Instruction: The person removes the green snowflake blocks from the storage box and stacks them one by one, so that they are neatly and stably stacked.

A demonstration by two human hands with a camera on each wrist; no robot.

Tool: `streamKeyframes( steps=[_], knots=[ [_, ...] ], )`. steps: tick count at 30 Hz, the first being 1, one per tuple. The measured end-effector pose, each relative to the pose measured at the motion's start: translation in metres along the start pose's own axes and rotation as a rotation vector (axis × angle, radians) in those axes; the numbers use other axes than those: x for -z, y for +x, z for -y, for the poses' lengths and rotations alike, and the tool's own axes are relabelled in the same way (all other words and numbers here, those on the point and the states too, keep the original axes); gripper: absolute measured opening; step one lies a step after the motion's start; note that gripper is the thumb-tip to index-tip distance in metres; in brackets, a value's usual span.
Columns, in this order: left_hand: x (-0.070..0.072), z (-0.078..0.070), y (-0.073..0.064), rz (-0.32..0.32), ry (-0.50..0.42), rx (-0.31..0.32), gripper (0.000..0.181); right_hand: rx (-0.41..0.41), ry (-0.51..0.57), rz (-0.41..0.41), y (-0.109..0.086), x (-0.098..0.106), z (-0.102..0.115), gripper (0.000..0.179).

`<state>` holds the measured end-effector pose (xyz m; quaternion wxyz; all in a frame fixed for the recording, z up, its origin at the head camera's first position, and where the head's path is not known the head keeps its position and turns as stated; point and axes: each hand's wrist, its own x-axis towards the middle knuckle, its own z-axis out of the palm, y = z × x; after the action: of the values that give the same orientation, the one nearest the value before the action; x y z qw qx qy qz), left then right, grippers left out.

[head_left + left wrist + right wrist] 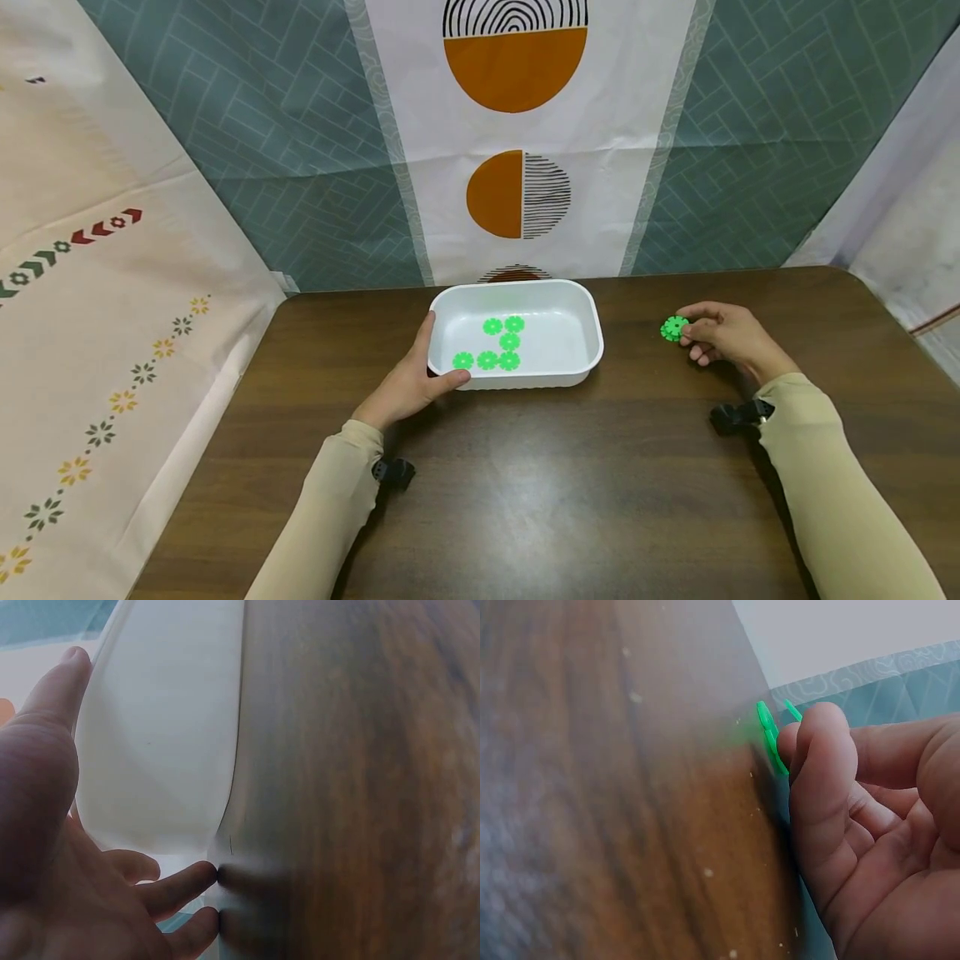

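My left hand [408, 379] holds the near left corner of a white plastic tray [547, 379]. Its thumb lies on the front rim, and the fingers go round the left end. In the left wrist view, the fingertips [201, 876] reach down to the tabletop beside the tray's end. Several green flower-shaped discs [510, 342] lie flat inside the tray, mostly toward its left half. Off to the right, my right hand [723, 337] pinches more green notched discs [672, 328], overlapping each other, between thumb and fingers. These show edge-on in the right wrist view, close over the table.
The brown wooden table [555, 483] carries the tray near its back edge. A patterned cloth [517, 192] hangs right behind that edge. White fabric [135, 375] with a flower print borders the left side. Black wrist straps [738, 415] sit over both sleeves.
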<state>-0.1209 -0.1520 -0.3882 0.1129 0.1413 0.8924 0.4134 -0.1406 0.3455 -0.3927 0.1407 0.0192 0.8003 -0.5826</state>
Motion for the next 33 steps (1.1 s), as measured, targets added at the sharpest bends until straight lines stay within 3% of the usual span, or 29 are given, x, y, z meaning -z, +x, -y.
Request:
streamKeyframes(
  steps=[14,25,33],
  knots=[
    [0.0005,-0.0024,-0.0005,0.007,-0.011,0.016,0.118,-0.032,-0.043,-0.015,0.0031,-0.0030,0.0029,0.042],
    [0.0008,-0.0029,-0.0011,0.008,0.000,0.022,0.118,-0.047,-0.016,-0.085,0.0044,-0.0084,0.0040,0.030],
    [0.0003,-0.0019,-0.0006,0.005,-0.001,0.020,0.118,-0.055,-0.001,-0.090,0.0043,-0.0089,0.0037,0.025]
  ],
)
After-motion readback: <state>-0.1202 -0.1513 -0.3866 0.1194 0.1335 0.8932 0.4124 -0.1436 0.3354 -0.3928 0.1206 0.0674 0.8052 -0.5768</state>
